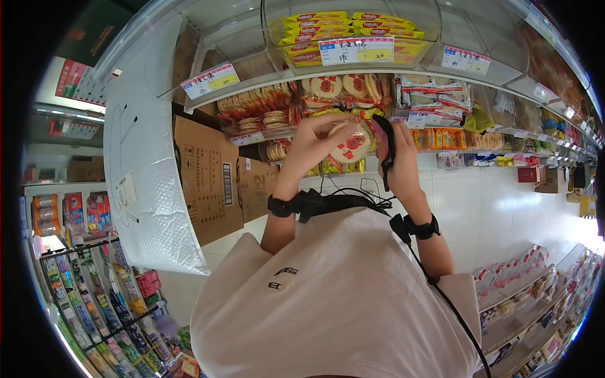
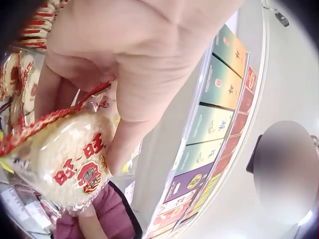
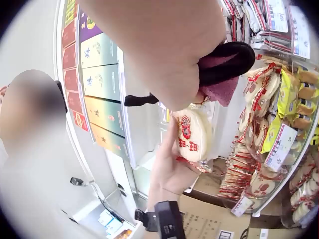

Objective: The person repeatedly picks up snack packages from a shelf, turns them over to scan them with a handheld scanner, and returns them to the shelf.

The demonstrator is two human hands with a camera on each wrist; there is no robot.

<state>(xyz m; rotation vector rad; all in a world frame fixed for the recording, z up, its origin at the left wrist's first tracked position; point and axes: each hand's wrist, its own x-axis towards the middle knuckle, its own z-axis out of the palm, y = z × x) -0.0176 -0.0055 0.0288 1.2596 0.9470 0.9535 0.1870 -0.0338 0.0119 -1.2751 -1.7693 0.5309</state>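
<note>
In the head view my left hand pinches a clear, red-edged packet of round white rice crackers between thumb and fingers, its red printing facing me. The left wrist view shows the rice cracker packet up close, the thumb along its side. My right hand holds a purple cloth with a black border, right against the packet's edge. One finger shows beside the purple cloth at the packet's end in the left wrist view. The right palm hides part of the cloth.
Ahead, shelf bins hold more rice cracker packets and yellow wafer packs, with price tags along the edges. Cardboard boxes and a silvery insulated sheet stand at the left. Gift boxes line another shelf.
</note>
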